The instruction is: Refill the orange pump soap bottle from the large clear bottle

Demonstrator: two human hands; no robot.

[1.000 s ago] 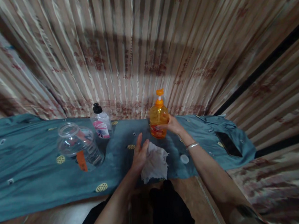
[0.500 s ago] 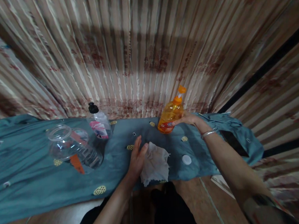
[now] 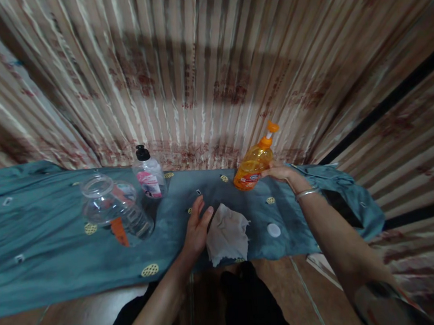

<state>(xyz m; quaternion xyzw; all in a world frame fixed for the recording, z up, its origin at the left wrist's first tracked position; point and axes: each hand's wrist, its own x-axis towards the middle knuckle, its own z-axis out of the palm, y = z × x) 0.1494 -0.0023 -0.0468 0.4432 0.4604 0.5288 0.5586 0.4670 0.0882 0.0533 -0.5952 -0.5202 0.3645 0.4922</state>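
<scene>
My right hand (image 3: 283, 174) grips an orange pump bottle (image 3: 253, 163) and holds it tilted to the right, its base on or just above the blue cloth (image 3: 59, 260). My left hand (image 3: 198, 225) lies flat on that cloth with its fingers apart, thumb touching the left edge of a crumpled white tissue (image 3: 228, 233). A small white round cap (image 3: 273, 230) lies on the cloth to the right of the tissue.
A clear plastic jar (image 3: 111, 208) lies on its side at the left, with a clear bottle with a black cap (image 3: 149, 176) standing behind it. A dark phone (image 3: 343, 208) lies at the cloth's right end. A striped curtain hangs behind.
My right hand carried the orange bottle to the right from in front of the tissue and tipped it over to the right. My left hand stayed beside the tissue.
</scene>
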